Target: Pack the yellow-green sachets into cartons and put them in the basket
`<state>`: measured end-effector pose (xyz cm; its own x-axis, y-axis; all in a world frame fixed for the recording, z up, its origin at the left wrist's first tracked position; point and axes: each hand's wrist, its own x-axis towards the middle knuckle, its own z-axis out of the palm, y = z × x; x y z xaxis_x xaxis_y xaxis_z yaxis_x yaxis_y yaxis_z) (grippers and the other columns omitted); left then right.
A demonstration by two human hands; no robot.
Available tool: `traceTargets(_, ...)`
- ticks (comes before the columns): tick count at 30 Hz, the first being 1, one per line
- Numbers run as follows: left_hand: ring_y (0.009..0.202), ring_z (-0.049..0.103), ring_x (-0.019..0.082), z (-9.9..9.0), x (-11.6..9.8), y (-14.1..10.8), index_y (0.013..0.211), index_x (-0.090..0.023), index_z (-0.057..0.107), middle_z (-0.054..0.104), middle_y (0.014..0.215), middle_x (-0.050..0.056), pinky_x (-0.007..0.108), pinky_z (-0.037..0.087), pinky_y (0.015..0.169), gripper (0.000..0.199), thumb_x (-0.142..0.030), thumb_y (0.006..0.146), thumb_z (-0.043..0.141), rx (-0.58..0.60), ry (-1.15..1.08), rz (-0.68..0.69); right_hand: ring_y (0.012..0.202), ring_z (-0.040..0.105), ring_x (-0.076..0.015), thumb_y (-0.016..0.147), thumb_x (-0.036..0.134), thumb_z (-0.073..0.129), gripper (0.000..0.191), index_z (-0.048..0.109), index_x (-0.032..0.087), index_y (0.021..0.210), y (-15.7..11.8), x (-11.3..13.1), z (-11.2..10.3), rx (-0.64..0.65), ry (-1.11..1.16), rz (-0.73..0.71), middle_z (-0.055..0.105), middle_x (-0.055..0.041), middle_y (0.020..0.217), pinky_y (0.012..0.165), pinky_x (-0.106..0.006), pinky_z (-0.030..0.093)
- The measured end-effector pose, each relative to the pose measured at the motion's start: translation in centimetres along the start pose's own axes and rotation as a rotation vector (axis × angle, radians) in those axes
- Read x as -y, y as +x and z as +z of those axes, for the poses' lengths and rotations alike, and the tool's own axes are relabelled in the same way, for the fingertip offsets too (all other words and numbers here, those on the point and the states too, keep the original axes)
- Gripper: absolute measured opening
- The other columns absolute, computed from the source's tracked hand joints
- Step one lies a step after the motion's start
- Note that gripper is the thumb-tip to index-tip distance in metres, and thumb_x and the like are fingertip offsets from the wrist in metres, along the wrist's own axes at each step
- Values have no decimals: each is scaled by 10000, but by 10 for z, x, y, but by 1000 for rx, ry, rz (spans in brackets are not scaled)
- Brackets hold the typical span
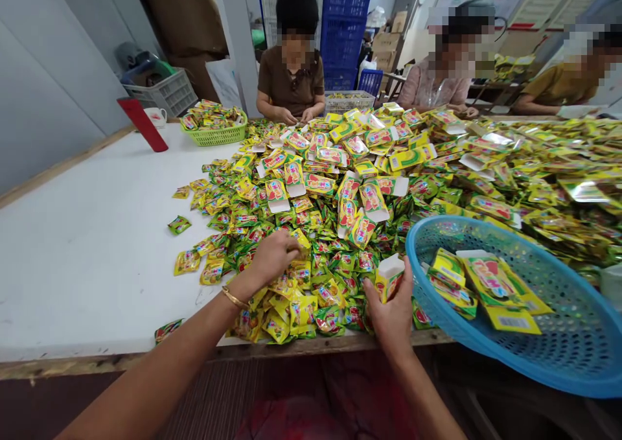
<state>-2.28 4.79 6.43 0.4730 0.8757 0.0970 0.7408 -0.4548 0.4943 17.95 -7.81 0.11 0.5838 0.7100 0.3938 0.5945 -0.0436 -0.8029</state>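
My right hand (394,313) grips a small yellow and green candy box (389,283), its white top flap standing up. To the left, my left hand (276,253), with a gold bracelet at the wrist, is closed at the fingertips on a yellow candy packet (302,242) over the pile. Loose yellow packets (276,320) and green packets (329,319) lie heaped between and below both hands. Beyond them rests a mound of printed boxes (318,184), several with open white flaps. Right of my right hand, a blue plastic basket (566,356) holds several filled-looking boxes (493,281).
A green basket (221,135) full of packets stands at the back left, near a red bar-shaped object (143,124) and a white mug (156,116). Three people sit across the white table (87,252). The blue basket overhangs the table's wooden front edge (116,364).
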Motion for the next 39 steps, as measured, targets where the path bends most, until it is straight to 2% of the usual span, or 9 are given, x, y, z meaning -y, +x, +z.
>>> traceTargets(2, 684, 571, 149, 0, -11, 9, 722, -156, 680, 631, 708, 18, 249, 420, 639, 144, -195, 761, 547, -63, -233, -64, 1272, 370, -255, 780, 479, 546, 765, 250, 155, 1407, 0, -1, -1, -8, 66, 22, 353, -155, 1404, 1044, -427, 310)
traceTargets(5, 583, 547, 129, 19, -38, 25, 716, -142, 659, 617, 632, 1, 228, 407, 557, 187, -261, 788, 534, 96, -361, -12, 1282, 355, -257, 799, 450, 517, 712, 279, 138, 1394, -1, -4, -1, 18, 70, 19, 366, -161, 1397, 1054, -437, 290)
traceTargets(10, 816, 607, 196, 58, -74, 48, 792, -146, 666, 684, 861, 76, 265, 433, 702, 112, -128, 731, 574, 312, 151, 366, 1246, 404, -265, 810, 434, 495, 669, 316, 134, 1381, -4, -7, 1, 44, 45, -9, 422, -168, 1357, 1020, -449, 335)
traceTargets(14, 805, 608, 208, 59, -77, 56, 781, -161, 653, 676, 835, 73, 268, 432, 678, 104, -126, 701, 596, 382, 228, 419, 1201, 454, -265, 827, 438, 488, 656, 314, 144, 1388, -3, -9, 2, 64, 2, -55, 455, -169, 1328, 976, -451, 384)
traceTargets(17, 746, 576, 165, 49, -65, 59, 684, -162, 608, 621, 710, 11, 250, 432, 675, 9, -154, 687, 611, 248, -19, 282, 1195, 455, -266, 844, 430, 492, 685, 250, 148, 1418, -3, -8, 3, 39, -49, -124, 453, -172, 1321, 949, -443, 409)
traceTargets(21, 638, 536, 106, 33, -38, 56, 692, -150, 529, 543, 646, -46, 243, 468, 637, 129, -174, 648, 648, 54, -797, -82, 1095, 500, -251, 863, 370, 493, 667, 213, 178, 1437, -1, -5, 4, 81, -165, -332, 492, -157, 1224, 872, -407, 455)
traceTargets(26, 636, 568, 104, 14, -19, 29, 793, -154, 540, 573, 719, -30, 274, 530, 618, 307, -211, 577, 751, 86, -1362, -393, 858, 524, -239, 858, 375, 488, 545, 381, 197, 1361, 3, 2, 14, 174, -388, -565, 532, -116, 1011, 716, -371, 472)
traceTargets(32, 654, 561, 123, 13, -29, 7, 758, -133, 588, 583, 675, -14, 284, 509, 658, 287, -331, 609, 734, -28, -1232, -276, 804, 501, -226, 857, 422, 476, 579, 378, 142, 1355, 1, 11, 32, 174, -485, -657, 535, -118, 980, 675, -339, 433)
traceTargets(39, 732, 529, 131, 29, -37, 6, 741, -147, 589, 603, 757, -15, 256, 434, 710, 68, -200, 723, 550, -87, -540, -74, 780, 486, -214, 876, 423, 431, 595, 332, 123, 1379, -1, 5, 35, 173, -494, -602, 528, -115, 969, 658, -327, 413)
